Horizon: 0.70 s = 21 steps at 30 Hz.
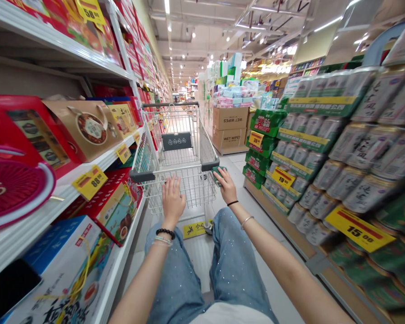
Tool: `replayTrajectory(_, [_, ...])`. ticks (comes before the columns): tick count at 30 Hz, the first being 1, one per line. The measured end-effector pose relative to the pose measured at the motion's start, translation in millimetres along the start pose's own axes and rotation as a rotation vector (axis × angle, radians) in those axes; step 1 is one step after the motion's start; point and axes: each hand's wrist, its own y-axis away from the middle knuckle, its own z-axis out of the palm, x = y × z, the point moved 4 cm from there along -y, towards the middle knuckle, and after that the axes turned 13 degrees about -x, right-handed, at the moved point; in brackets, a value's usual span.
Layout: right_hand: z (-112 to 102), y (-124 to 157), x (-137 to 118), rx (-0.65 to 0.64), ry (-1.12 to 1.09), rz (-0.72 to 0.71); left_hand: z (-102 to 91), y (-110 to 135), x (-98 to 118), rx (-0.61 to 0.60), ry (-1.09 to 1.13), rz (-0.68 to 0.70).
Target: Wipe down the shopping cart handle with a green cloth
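In front of me stands a wire shopping cart (175,169) with dark grey corner guards and a dark panel (177,141) inside. My left hand (173,200) is at the near end of the basket, fingers stretched out and nothing in them; whether it touches the wires, I cannot tell. My right hand (227,185) holds a folded dark green cloth (219,173) against the cart's near right corner guard (210,164). Its fingers lie over the cloth and cover part of it.
White shelves (64,193) with gift boxes (84,128) line the left side. To the right are stacked can packs (310,139) with yellow price tags (359,228). Wet wipes cartons (230,130) stand beyond the cart. A yellow floor sign (193,230) lies between my knees.
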Motion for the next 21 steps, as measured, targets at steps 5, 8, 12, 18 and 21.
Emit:
replayTrajectory(5, [22, 17, -11, -0.111, -0.036, -0.077, 48.0, 25, 7, -0.205, -0.08, -0.044])
replayTrajectory(8, [27, 15, -17, -0.064, -0.019, -0.078, 53.7, 24, 6, -0.221, -0.126, -0.125])
replayTrajectory(12, [40, 8, -23, -0.057, -0.003, -0.061, 50.5, 19, 5, -0.194, -0.124, -0.161])
replayTrajectory(18, [52, 23, -27, -0.161, -0.018, -0.102, 48.9, 19, -1, -0.223, -0.115, -0.193])
replayTrajectory(21, [45, 15, -29, -0.203, -0.042, -0.094, 47.9, 19, 0, -0.271, -0.153, -0.225])
